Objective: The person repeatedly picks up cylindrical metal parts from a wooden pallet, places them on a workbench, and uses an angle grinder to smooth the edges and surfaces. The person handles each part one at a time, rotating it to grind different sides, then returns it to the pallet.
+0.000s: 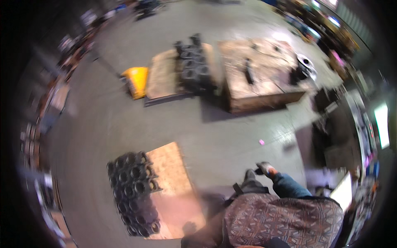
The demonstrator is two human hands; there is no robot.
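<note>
Neither of my hands can be made out. My patterned brown shirt [281, 221] fills the lower right, above my blue trouser leg [289, 186] and my shoes [264, 168]. A blurred brownish shape [204, 236] at the lower edge may be part of my left arm, but no fingers show on it. Nearest on the left lies a plywood sheet [171, 165] on the floor. Black ring-shaped parts [132, 186] with round openings stand in close rows along its left side. My shadow falls across the plywood.
Ahead, a yellow pallet jack [138, 80] stands at a wooden platform [163, 78] bearing more black parts [194, 68]. Beside it is a large wooden crate [264, 101] with dark pieces on top. A small pink item [261, 142] lies on the floor. Cluttered shelves line both sides.
</note>
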